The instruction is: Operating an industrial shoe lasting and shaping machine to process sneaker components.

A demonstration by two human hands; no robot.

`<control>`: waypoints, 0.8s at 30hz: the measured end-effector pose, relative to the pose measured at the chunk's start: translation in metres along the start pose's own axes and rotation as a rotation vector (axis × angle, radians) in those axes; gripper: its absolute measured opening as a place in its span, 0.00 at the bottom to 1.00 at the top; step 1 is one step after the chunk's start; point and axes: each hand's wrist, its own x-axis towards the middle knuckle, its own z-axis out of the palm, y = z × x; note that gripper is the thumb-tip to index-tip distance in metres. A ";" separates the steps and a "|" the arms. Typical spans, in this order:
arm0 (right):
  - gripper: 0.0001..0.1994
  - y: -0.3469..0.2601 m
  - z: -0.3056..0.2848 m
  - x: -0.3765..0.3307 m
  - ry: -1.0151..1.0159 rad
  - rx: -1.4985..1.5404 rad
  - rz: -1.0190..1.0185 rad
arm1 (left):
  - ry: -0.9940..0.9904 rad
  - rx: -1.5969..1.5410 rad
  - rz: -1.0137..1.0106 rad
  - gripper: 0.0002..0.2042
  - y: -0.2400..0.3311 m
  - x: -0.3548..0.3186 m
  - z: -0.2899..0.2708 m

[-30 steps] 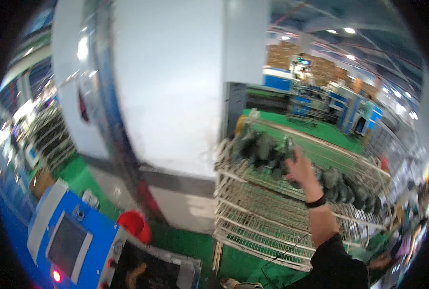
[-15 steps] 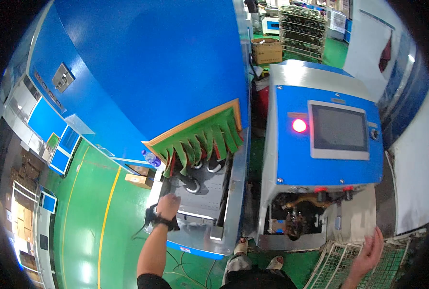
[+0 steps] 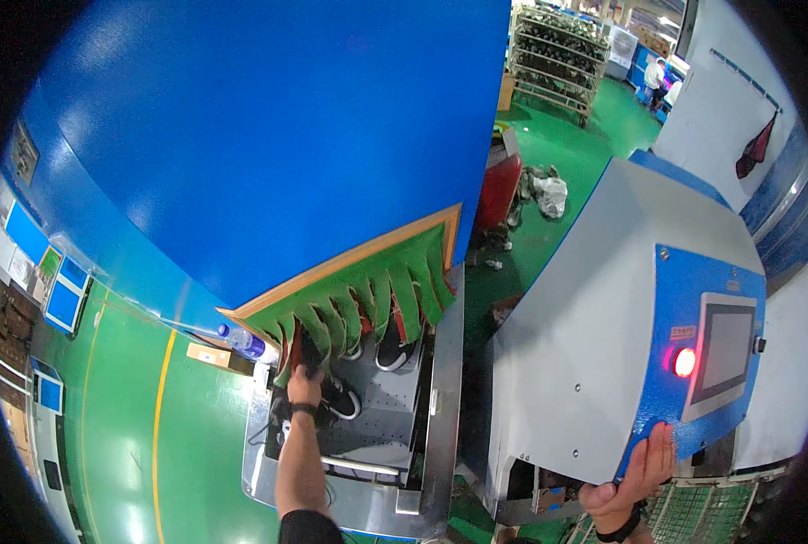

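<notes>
Two hands work well apart. Left hand reaches under the green flap curtain at the blue machine's mouth and seems to close on a dark shoe there, though the grip is partly hidden. Right hand lies open, flat against the grey-and-blue cabinet's near corner. Shoes like this likely handle light, flexible; heel or collar grips best.

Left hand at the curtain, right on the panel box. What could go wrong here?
1. The left hand reaches under the green strip curtain by the black shoes; fingers hidden there could get caught.
2. The right hand rests on the blue control panel, close to the lit red button; an accidental press seems possible.
</notes>
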 end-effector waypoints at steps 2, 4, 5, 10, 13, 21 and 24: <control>0.30 0.006 0.000 -0.006 -0.072 -0.038 -0.006 | -0.191 -0.194 0.066 0.15 0.045 -0.039 -0.025; 0.29 -0.001 0.002 0.002 -0.067 0.001 0.032 | -0.060 -0.193 0.313 0.14 0.052 -0.085 -0.063; 0.29 -0.002 -0.002 0.004 -0.088 0.079 0.038 | -0.072 -0.197 0.312 0.15 0.065 -0.110 -0.095; 0.49 -0.062 -0.041 -0.036 -0.268 0.855 -0.013 | -0.572 -0.722 0.105 0.19 0.128 -0.238 -0.217; 0.50 -0.100 -0.039 -0.046 -0.799 1.816 0.742 | -0.693 -0.977 0.251 0.27 0.146 -0.303 -0.213; 0.29 -0.013 -0.061 -0.123 -1.394 2.022 1.000 | -1.166 -0.510 0.446 0.42 0.196 -0.382 -0.187; 0.24 0.018 -0.051 -0.251 -1.348 2.622 1.682 | -1.278 -0.502 0.643 0.31 0.222 -0.405 -0.171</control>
